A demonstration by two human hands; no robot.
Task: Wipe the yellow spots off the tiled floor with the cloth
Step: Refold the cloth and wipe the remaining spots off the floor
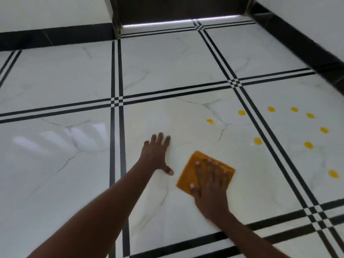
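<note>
A folded orange cloth (188, 175) lies flat on the white tiled floor (167, 71). My right hand (211, 185) presses on it with straight, spread fingers. My left hand (158, 153) rests flat on the bare tile to the left of the cloth, fingers spread. Several yellow spots sit to the right: one (210, 121) and another (258, 140) on the same tile as the cloth, a third (241, 112) further back, and more on the tile beyond the black lines, such as the spot (333, 174). A faint yellowish smear covers the tile ahead of my hands.
Black double lines (116, 127) divide the floor into large tiles. A dark door (178, 8) stands at the far end. A black skirting (307, 47) runs along the white wall on the right, and another along the left wall (55, 37).
</note>
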